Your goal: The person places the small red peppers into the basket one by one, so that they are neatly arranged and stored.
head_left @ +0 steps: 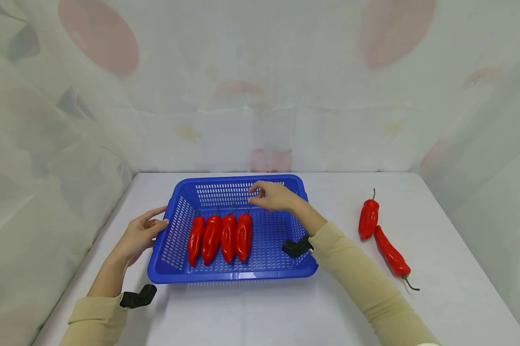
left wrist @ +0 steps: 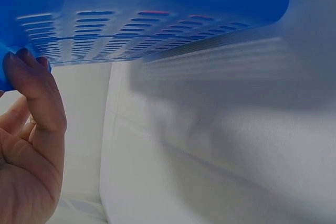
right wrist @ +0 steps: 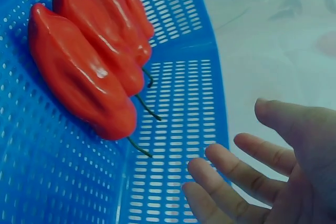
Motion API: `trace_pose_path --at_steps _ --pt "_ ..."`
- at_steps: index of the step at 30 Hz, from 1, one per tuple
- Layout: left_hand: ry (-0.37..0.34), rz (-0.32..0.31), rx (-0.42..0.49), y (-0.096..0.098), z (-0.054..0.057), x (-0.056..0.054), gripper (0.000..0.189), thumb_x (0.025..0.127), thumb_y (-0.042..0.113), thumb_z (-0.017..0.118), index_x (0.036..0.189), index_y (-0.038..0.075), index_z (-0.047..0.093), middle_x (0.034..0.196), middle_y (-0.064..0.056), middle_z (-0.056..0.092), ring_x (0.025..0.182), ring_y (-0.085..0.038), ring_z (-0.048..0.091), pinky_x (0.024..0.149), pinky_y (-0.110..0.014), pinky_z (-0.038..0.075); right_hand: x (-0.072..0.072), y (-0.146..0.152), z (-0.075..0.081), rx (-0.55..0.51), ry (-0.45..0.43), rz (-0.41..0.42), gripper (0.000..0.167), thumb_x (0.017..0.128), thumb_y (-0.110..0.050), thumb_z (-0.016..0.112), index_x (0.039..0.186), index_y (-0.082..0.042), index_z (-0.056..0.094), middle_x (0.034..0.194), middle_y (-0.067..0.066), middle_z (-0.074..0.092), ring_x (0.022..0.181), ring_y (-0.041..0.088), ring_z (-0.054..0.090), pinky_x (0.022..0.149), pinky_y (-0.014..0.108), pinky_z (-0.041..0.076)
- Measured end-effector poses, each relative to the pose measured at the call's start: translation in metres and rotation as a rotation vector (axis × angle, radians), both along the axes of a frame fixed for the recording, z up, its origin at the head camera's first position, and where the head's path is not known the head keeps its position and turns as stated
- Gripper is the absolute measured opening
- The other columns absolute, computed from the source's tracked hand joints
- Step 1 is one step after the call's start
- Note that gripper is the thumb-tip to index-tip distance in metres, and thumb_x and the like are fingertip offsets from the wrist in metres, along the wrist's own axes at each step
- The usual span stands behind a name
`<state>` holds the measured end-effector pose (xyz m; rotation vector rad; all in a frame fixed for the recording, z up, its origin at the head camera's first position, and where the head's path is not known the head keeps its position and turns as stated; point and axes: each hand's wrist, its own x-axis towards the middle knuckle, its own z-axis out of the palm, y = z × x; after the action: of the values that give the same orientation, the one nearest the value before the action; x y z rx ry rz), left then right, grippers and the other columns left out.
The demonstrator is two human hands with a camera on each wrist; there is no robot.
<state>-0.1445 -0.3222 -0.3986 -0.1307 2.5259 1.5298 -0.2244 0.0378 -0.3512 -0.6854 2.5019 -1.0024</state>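
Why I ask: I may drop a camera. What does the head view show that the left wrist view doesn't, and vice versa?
Only head: the right hand over the basket, two peppers loose on the table, and the whole shapes of four peppers inside.
Only left wrist: the palm side of the left hand, and the basket's slotted outside close up, with flecks of red in the slots.
Both: the left hand at the basket's edge, and the table.

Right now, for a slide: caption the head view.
Left hand holds a blue basket with four red peppers, empty right hand above it; two more peppers lie on the white table.
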Motion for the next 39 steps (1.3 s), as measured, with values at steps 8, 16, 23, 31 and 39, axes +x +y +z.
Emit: trace_pose_path --at_steps 8,16,23,31,39 --pt "0.001 0.003 -0.002 0.000 0.000 0.001 0.066 0.091 0.042 0.052 0.146 0.014 0.026 0.111 -0.023 0.055 0.084 -0.016 0.065 0.073 -0.037 0.056 0.004 0.015 0.010 -0.027 0.113 -0.045 0.038 0.090 -0.030 0.058 0.122 -0.011 0.055 0.107 0.009 0.063 0.086 0.021 0.062 0.073 0.029 0.053" --pt "0.002 0.007 -0.003 0.000 -0.001 0.000 0.066 0.091 0.042 0.052 0.146 0.014 0.026 0.110 -0.022 0.056 0.084 -0.016 0.065 0.073 -0.037 0.056 0.007 0.036 0.016 -0.121 0.186 -0.103 0.033 0.090 -0.029 0.057 0.121 -0.015 0.055 0.107 0.006 0.063 0.097 0.024 0.061 0.080 0.035 0.052" --pt "0.002 0.008 0.003 0.000 -0.002 0.000 0.066 0.091 0.042 0.053 0.145 0.014 0.027 0.108 -0.021 0.056 0.083 -0.016 0.065 0.073 -0.037 0.056 0.011 0.057 0.013 -0.189 0.228 -0.167 0.034 0.090 -0.026 0.057 0.123 -0.015 0.054 0.110 0.005 0.063 0.102 0.025 0.060 0.085 0.040 0.051" --pt "-0.001 0.008 0.005 -0.001 -0.002 0.000 0.066 0.091 0.042 0.053 0.146 0.016 0.027 0.108 -0.021 0.056 0.083 -0.017 0.065 0.073 -0.037 0.056 0.017 0.081 -0.001 -0.225 0.270 -0.233 0.039 0.091 -0.026 0.057 0.128 -0.017 0.050 0.121 0.008 0.058 0.107 0.025 0.058 0.083 0.043 0.052" --pt "0.005 0.006 0.002 0.000 -0.001 0.001 0.066 0.091 0.043 0.053 0.145 0.015 0.027 0.109 -0.021 0.056 0.084 -0.016 0.065 0.074 -0.038 0.056 0.024 0.103 -0.015 -0.240 0.268 -0.288 0.042 0.091 -0.026 0.058 0.130 -0.014 0.047 0.127 0.008 0.054 0.115 0.028 0.053 0.092 0.046 0.047"
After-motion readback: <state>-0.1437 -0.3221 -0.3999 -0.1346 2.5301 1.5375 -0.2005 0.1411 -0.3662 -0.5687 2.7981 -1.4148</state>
